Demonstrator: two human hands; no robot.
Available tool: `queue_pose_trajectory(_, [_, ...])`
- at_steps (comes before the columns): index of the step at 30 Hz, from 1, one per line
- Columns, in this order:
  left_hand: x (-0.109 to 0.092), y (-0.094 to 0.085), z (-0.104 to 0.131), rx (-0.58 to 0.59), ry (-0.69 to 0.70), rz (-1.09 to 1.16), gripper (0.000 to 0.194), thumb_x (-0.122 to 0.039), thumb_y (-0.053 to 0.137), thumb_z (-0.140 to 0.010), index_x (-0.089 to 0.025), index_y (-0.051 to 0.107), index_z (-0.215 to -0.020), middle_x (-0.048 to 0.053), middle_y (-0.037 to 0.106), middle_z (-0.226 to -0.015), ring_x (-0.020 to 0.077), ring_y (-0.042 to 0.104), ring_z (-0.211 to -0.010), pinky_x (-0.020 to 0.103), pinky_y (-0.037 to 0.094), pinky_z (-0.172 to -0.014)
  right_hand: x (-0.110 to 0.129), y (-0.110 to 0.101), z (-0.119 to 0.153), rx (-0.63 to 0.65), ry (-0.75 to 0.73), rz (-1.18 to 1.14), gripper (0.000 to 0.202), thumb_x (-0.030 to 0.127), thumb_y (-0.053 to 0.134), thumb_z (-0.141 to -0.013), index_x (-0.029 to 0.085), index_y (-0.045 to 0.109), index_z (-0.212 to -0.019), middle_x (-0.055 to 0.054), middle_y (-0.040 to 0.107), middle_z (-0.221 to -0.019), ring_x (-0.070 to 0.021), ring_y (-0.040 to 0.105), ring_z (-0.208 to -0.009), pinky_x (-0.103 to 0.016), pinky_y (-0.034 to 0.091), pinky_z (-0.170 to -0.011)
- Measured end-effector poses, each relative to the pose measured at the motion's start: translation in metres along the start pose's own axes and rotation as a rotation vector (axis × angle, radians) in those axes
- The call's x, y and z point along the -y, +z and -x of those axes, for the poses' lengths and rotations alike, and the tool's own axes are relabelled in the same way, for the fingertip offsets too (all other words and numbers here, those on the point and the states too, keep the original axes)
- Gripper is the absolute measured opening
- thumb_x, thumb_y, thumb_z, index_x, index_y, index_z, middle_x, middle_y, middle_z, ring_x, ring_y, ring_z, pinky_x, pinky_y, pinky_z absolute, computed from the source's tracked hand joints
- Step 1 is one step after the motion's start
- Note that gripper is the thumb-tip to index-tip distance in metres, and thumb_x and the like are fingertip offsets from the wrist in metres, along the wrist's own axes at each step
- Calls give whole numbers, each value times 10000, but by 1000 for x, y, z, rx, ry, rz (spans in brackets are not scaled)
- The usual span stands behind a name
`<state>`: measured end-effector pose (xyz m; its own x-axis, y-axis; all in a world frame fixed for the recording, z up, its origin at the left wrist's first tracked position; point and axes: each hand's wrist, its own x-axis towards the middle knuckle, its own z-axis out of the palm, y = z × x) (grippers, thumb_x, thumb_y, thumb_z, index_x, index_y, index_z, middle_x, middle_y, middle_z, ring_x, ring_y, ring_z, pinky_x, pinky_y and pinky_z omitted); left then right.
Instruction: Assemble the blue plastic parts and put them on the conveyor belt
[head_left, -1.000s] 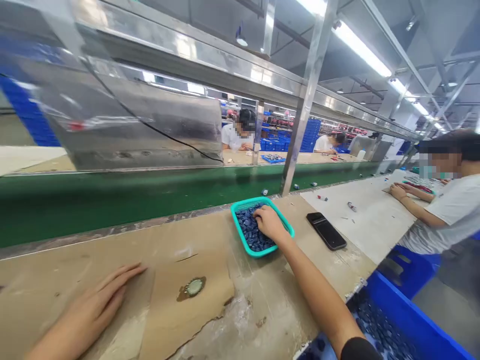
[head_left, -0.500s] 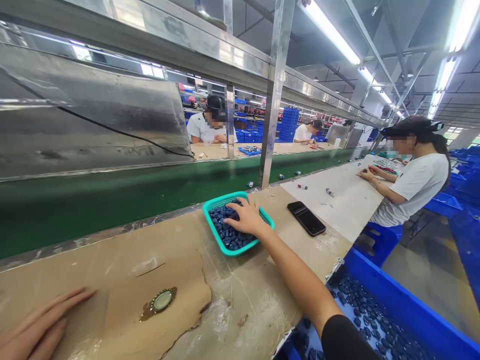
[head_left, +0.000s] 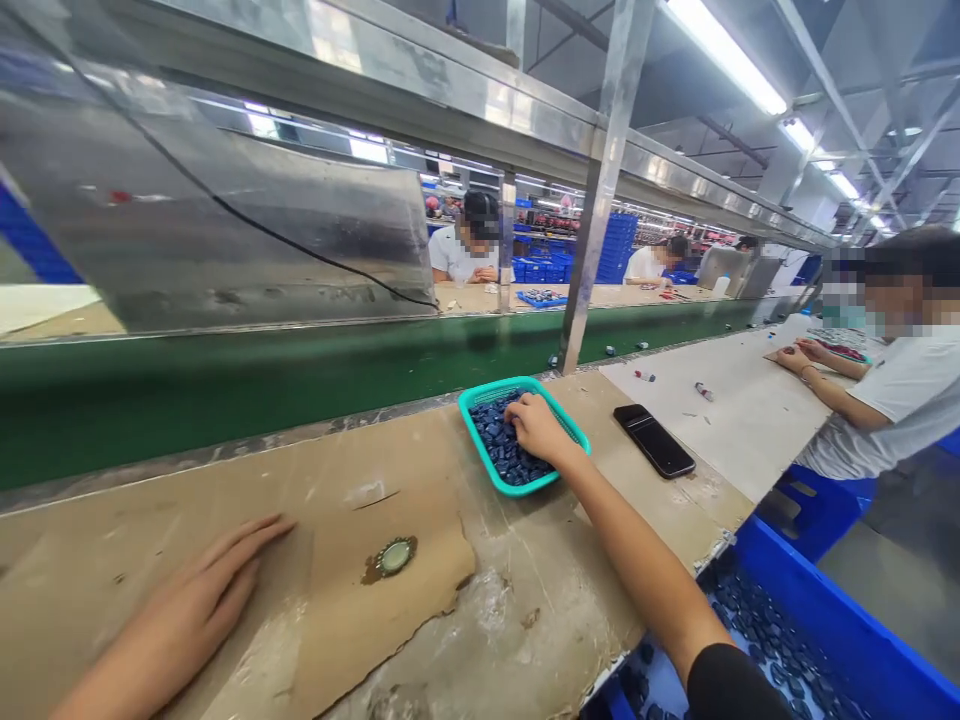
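Observation:
My right hand [head_left: 537, 427] reaches into a turquoise plastic basket [head_left: 474, 440] with its fingers curled down among small dark blue pieces [head_left: 504, 446]. The fingertips are partly hidden, and what they grip cannot be made out. On the left, my left hand [head_left: 199, 605] rests flat on the table covering with its fingers stretched out, holding nothing. Between the hands, a round bottle cap [head_left: 396, 556], pale inside with a crimped rim, lies on a torn piece of brown cardboard [head_left: 360, 640]. A dark wet-looking stain surrounds it.
A black phone [head_left: 654, 441] lies right of the basket. Behind the table edge runs a green conveyor belt [head_left: 300, 375], with a metal post [head_left: 592, 250] beside it. A blue bin [head_left: 847, 610] of dark pieces stands below at right. A co-worker [head_left: 892, 390] sits on the right.
My right hand's spread fingers have curled in and lowered into the pieces. The view has turned left, so things appear farther right and more of my left hand shows.

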<state>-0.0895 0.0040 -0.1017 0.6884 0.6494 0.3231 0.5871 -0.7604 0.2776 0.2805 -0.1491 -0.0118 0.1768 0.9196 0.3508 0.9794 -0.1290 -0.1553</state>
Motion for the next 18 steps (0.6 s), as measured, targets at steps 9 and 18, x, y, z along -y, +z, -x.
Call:
queue_pose_trajectory(9, [-62, -27, 7, 40, -100, 58, 414, -179, 266, -812, -129, 527, -1128, 103, 491, -1246, 196, 429, -1186, 356, 330, -1029, -17, 13, 5, 3, -221, -94, 324, 253, 400, -835, 157, 592, -1078, -117, 615, -1010, -259, 542, -954, -431, 401, -870])
queue_pose_trajectory(18, [-70, -27, 12, -6, -67, 81, 378, -85, 333, -803, -133, 520, -1128, 95, 495, -1215, 187, 398, -1184, 331, 316, -1037, -39, 24, -4, -172, -175, -119, 346, 398, 379, -714, 210, 664, -770, -98, 617, -842, -267, 583, -792, -405, 475, -704])
